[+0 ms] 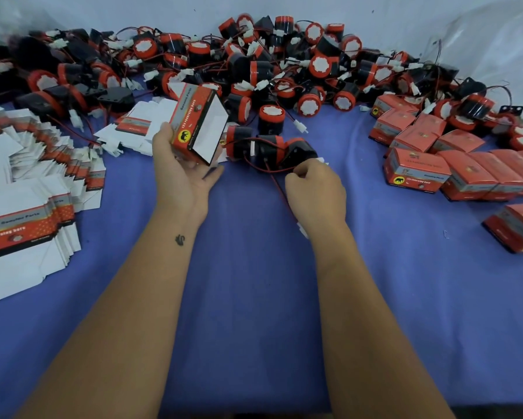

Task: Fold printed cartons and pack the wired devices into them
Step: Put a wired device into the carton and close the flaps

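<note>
My left hand [183, 167] holds a folded red printed carton [198, 124], tilted, with its white open flap facing right. My right hand [314, 189] is closed on the red and black wire of a black and red wired device [280, 151] lying on the blue cloth just right of the carton. The wire trails down under my right wrist to a white connector [302, 229]. A large pile of the same wired devices [254, 65] stretches across the back of the table.
Stacks of flat unfolded cartons [27, 182] lie at the left, more flat ones [139, 128] behind my left hand. Several closed packed cartons [454, 164] sit at the right. Blue cloth [254, 282] covers the table; a clear plastic bag [496, 40] lies at the back right.
</note>
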`<state>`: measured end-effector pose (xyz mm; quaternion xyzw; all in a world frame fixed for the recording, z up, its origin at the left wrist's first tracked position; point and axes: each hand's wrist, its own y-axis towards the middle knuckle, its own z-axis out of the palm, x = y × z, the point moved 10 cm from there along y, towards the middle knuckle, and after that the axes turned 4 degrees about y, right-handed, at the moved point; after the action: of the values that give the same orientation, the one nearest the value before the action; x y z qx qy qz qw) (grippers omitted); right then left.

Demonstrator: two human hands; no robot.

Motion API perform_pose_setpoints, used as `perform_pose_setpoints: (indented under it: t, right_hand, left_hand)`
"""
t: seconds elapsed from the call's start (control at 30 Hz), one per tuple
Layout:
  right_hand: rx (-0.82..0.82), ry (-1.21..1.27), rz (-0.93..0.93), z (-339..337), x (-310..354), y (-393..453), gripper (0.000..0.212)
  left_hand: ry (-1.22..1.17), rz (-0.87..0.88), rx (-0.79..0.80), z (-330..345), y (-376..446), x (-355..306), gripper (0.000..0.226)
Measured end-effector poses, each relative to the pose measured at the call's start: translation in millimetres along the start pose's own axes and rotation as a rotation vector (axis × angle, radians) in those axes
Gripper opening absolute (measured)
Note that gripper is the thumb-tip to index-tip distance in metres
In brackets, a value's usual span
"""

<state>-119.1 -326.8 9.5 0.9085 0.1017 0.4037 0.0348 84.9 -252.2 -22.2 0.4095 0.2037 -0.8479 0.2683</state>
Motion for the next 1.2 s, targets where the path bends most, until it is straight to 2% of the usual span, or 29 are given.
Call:
perform_pose_setpoints:
  t: [0.13, 0.27, 0.33, 0.4, 0.47, 0.53, 0.6, 0.7, 0.77, 0.9, 1.0, 1.07, 1.2]
  right_hand:
    - [-0.017, -0.009, 0.004, 1, -2, 3, 0.027]
    - [-0.220, -0.118, -0.144, -13, 12, 1, 0.040]
    - [-0.260, -0.161, -0.210, -16, 19, 0, 0.054]
    - [-0.234, -0.183, -0.335, -13, 32, -3, 0.057]
    - [-0.131, -0.103, -0.493, -1, 50, -9, 0.043]
    - [0.019, -0.085, -0.552, 20, 58, -16, 0.034]
    - [0.121, -0.210, -0.516, 40, 53, -16, 0.038]
    - [0.147, -0.380, -0.451, 48, 41, -8, 0.037]
    - [0.153, -0.375, -0.435, 45, 38, -5, 0.030]
    - [0.206, -0.345, -0.448, 40, 40, -10, 0.029]
    - [0.213, -0.342, -0.442, 40, 42, -12, 0.020]
    - [0.205, -0.201, -0.406, 39, 46, -15, 0.029]
    - [0.172, -0.022, -0.353, 37, 45, -15, 0.065]
  left_hand:
    - [0.119, -0.061, 0.084, 16, -5, 12, 0.051]
    - [0.182, -0.100, 0.147, 27, -10, 20, 0.048]
    - [0.186, -0.105, 0.152, 28, -10, 22, 0.047]
    - [0.171, -0.108, 0.147, 29, -9, 22, 0.047]
    - [0.143, -0.112, 0.148, 29, -9, 22, 0.048]
    - [0.106, -0.114, 0.152, 29, -8, 22, 0.051]
    - [0.066, -0.117, 0.155, 27, -7, 21, 0.055]
    - [0.033, -0.083, 0.117, 22, -6, 14, 0.055]
    - [0.014, -0.015, 0.070, 17, -4, 8, 0.050]
    - [0.014, 0.139, 0.019, 13, -6, -7, 0.049]
    - [-0.023, 0.183, 0.065, 18, -7, -11, 0.049]
    - [-0.026, 0.158, 0.106, 23, -8, -9, 0.047]
    - [0.099, 0.059, 0.133, 26, -10, 1, 0.047]
